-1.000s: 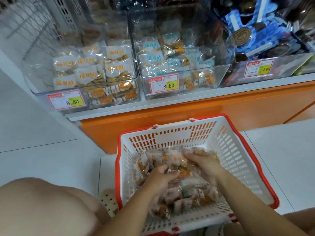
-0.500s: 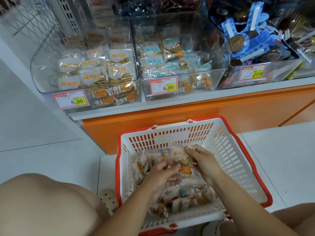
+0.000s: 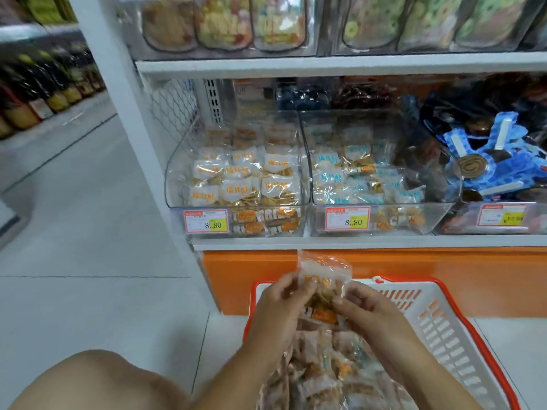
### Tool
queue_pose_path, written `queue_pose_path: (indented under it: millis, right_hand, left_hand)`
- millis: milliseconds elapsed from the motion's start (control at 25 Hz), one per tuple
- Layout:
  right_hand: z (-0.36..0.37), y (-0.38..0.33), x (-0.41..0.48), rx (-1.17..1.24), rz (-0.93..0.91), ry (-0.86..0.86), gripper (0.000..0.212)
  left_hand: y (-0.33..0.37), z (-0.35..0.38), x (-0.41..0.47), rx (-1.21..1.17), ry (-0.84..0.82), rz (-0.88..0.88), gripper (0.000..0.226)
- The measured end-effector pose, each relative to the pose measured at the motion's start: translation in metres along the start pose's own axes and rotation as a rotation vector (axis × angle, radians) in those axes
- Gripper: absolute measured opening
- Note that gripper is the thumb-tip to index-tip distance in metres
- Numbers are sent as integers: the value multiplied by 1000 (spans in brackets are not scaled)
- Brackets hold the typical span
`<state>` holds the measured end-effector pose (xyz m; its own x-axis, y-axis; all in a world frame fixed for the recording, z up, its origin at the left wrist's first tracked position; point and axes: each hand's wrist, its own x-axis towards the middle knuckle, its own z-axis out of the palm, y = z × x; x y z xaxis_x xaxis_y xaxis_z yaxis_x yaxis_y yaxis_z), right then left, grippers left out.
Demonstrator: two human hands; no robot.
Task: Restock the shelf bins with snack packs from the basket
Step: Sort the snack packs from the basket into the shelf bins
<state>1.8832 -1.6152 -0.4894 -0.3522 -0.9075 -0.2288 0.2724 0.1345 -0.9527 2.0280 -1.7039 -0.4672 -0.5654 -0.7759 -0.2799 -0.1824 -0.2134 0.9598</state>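
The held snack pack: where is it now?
Head view, lower centre: the snack pack is pinched between left hand and right hand, above the basket's far rim.

I read 8.80 on the red-and-yellow price tag (image 3: 206, 221) fronting the left clear plastic bin (image 3: 177, 179); 8.80 again on the matching tag (image 3: 347, 218) of the middle clear bin (image 3: 444, 184); the third tag (image 3: 502, 216) is too blurred to read.

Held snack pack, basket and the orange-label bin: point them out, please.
held snack pack (image 3: 323, 268), head view, clear upper part
basket (image 3: 444, 335), head view, white right wall
orange-label bin (image 3: 175, 184), head view, clear left wall
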Motion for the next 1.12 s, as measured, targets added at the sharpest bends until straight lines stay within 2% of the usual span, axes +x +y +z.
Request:
queue_pose_path:
  millis: [40,80,160,240,280,400,480,680,800,880,1040,1120]
  right_hand:
    - [11,-17,4,-44,-60,2,3]
    - [25,-36,8,-83,-117,-11,10]
    - [54,-72,21,-169,-213,-49,17]
    - [82,-103,40,-236,-283,-20,16]
    - [92,-115,57,-241,-316,5,17]
    - [126,-151,110,-309,-409,136,13]
    - [141,-167,153,-376,-407,215,19]
    - [182,-189,264,-690,-337,262,43]
    - [195,-184,313,-719,-309,267,31]
    - [204,-172,326,-822,-264,233,28]
    - [211,-158,336,-1004,-336,407,57]
    - [212,-154,335,-1088,-406,415,51]
  left_hand:
    - [17,-10,-2,7,3,51,35]
    - [33,-22,-3,11,-2,105,18]
    - [68,-47,-2,67,30,247,15]
    - [93,-75,6,178,134,382,8]
    - [102,-92,12,277,223,442,10]
    - [110,-147,30,649,620,595,43]
    - [107,-174,40,703,734,576,51]
    - [92,-195,64,673,671,563,51]
    - [85,-203,69,671,637,593,48]
    - [80,-208,72,720,637,639,47]
    - [75,-215,74,800,648,663,49]
    - [75,-216,74,808,651,668,49]
